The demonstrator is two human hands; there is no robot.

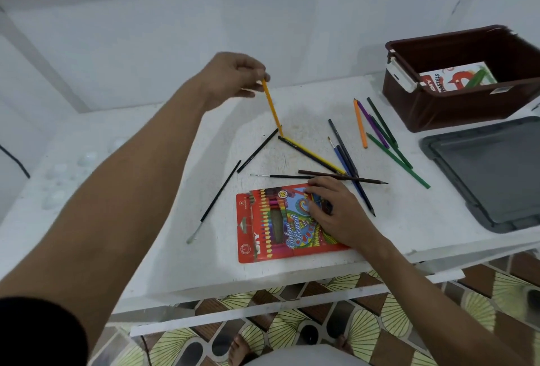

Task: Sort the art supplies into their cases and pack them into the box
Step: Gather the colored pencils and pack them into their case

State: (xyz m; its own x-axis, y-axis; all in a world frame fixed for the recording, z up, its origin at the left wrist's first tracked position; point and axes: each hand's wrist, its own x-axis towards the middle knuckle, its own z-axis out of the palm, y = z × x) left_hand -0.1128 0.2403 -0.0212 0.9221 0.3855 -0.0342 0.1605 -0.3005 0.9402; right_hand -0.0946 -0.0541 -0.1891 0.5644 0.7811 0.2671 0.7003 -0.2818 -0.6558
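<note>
Red card, printed "Color Pencil" and "18": I see the pencil case [280, 225] lying flat near the worktop's [146, 243] front edge, my right hand [336, 213] resting on its right end, fingers loosely spread on it. My left hand [230, 79] pinches the top of a yellow pencil [271, 107], tip down by the loose pencils [350, 158]. At far right stands the brown box [455, 108] holding a pack marked "PASTELS" [455, 77], beside a grey lid [493, 172].
</note>
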